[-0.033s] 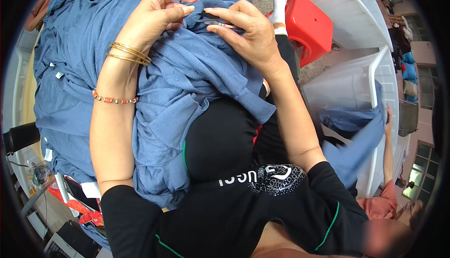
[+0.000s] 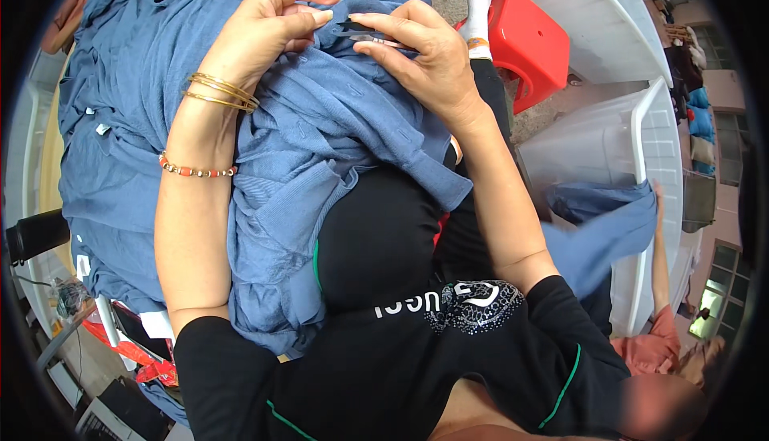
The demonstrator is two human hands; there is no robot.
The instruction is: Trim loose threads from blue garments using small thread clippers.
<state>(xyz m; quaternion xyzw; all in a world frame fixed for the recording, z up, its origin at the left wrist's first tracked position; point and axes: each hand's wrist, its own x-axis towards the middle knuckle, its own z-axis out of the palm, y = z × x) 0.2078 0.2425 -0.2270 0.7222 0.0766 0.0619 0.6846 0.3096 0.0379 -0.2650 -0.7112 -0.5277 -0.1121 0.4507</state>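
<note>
Blue knit shirt (image 2: 320, 120) cloth with buttonholes along a band lies bunched across my lap. My left hand (image 2: 280, 20) is bent over its far part, thumb and fingers closing on the cloth; exactly what sits between the fingertips is partly hidden. In my right hand (image 2: 424, 48) is a pair of small thread snips (image 2: 352, 31), with dark, shiny blades pointing left toward the left fingertips. The snips' blades are slightly apart, just above the blue cloth. The thumb and forefinger grip their sides.
A large heap of blue garments (image 2: 112, 169) covers the table at left. A red plastic stool (image 2: 533, 44) stands at far right, beside translucent bins (image 2: 593, 128). At right a co-worker's arm (image 2: 661, 257) holds a blue garment (image 2: 601, 241) over a bin.
The co-worker's blue garment and hand have shifted a little at the bin. My own hands and the snips have hardly moved.
</note>
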